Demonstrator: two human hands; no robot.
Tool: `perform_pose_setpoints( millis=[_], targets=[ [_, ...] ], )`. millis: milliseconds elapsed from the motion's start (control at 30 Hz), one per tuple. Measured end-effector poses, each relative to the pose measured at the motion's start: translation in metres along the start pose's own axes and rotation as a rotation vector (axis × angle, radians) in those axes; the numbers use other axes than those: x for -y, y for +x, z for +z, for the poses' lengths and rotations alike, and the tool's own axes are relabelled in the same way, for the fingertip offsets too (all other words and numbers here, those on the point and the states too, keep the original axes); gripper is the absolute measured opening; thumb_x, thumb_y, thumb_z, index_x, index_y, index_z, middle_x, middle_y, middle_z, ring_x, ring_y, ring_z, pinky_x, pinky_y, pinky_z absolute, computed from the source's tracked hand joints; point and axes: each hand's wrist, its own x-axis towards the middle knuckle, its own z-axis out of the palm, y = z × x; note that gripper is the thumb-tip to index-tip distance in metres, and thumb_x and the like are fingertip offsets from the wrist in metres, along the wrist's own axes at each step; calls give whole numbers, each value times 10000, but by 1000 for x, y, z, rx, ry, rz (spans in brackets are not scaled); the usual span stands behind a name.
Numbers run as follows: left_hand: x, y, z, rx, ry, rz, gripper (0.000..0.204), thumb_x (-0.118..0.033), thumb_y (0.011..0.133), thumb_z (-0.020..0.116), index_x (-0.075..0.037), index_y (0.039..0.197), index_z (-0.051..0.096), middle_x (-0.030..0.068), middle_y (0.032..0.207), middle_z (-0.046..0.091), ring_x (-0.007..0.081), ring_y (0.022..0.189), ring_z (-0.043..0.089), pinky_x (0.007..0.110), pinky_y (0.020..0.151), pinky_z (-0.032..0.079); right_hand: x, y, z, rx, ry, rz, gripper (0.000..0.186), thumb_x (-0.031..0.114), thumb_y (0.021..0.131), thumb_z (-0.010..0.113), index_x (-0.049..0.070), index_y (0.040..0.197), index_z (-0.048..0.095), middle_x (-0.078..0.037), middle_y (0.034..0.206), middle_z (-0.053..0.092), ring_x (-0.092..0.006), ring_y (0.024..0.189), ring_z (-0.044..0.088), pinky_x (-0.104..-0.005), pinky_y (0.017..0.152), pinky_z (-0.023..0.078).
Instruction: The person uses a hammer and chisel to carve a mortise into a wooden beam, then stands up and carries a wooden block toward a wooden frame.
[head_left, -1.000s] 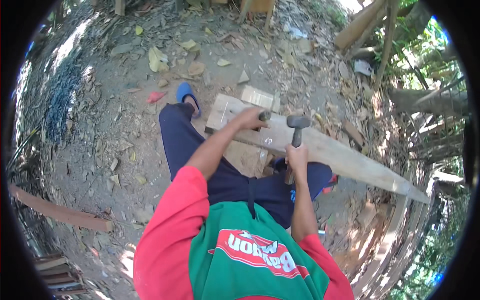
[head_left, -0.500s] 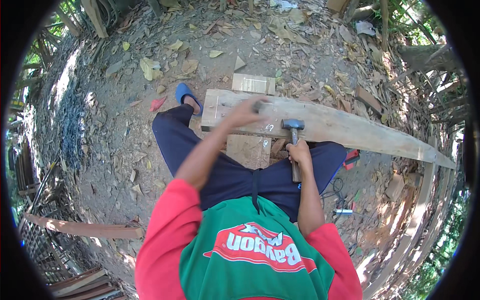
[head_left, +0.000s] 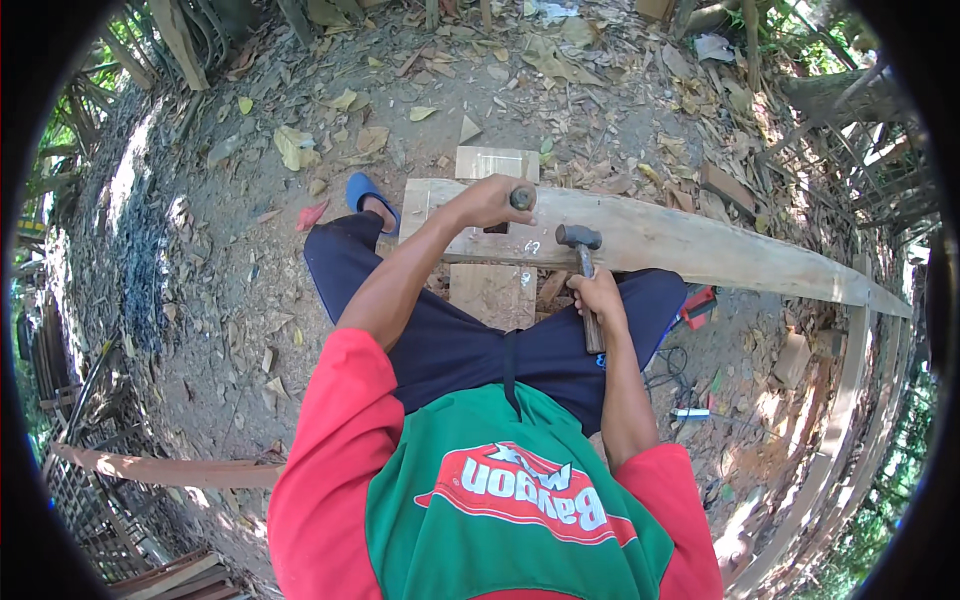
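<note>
My left hand (head_left: 487, 203) is wrapped round an upright chisel (head_left: 521, 198), over the left part of a thick wooden plank (head_left: 680, 235). Only the round butt of the chisel's handle shows; its blade is hidden under the hand. Just below that hand, a dark cut (head_left: 497, 228) opens in the plank, next to white chalk marks. In my right hand (head_left: 600, 294) is a short sledge hammer (head_left: 580, 238), gripped midway along its wooden handle. The hammer's steel head is over the plank's near edge, and its handle end rests by my right thigh.
A wooden board (head_left: 495, 300) runs crosswise beneath the plank, its far end (head_left: 498, 162) showing beyond. A brown wood block (head_left: 728, 188) lies far right. Right of my knee are a red-and-black object (head_left: 698, 308) and a dark cord (head_left: 668, 368). Dry leaves litter the dirt.
My left hand has come to rest with the chisel upright, after a blurred motion over the plank. The right hand and hammer have shifted only slightly.
</note>
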Motion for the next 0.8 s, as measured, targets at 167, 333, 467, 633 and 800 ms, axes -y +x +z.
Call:
perform_pose_setpoints(
  millis=[167,333,467,633,800],
  targets=[
    [19,-5,-7,-24,-94,-15,223,-184,794,796,-54,878,636,11,774,620,114,737,535,302,704,460,63,-50,-21,-12,146,-208,190,118,809,634,-2,941,568,-45,606,565,-128,458,550,-310,438,441],
    [12,-15,-2,-29,-79,-18,195,-133,793,792,-45,865,634,-1,771,615,94,754,537,287,710,457,139,-108,-36,-169,249,-632,225,79,794,685,-5,974,579,-8,663,553,-71,564,518,-261,517,428],
    [41,-19,0,-78,-135,-13,232,-185,801,782,-60,896,613,28,742,601,126,706,520,335,682,458,173,-134,-16,-261,357,-846,240,65,780,708,2,968,573,20,693,540,-53,630,474,-246,562,415],
    [29,-13,7,-117,-161,70,205,-156,805,771,-54,905,624,19,763,613,111,713,513,316,689,466,117,-51,34,-342,-221,-705,275,133,761,689,10,992,604,-183,750,660,-319,732,688,-373,640,507],
    [37,-10,6,-112,-114,42,199,-156,805,768,-51,890,622,7,753,607,101,710,503,317,672,466,94,-23,31,-295,-226,-529,286,214,723,673,-6,902,632,-167,692,635,-285,692,672,-396,645,502]
  ],
)
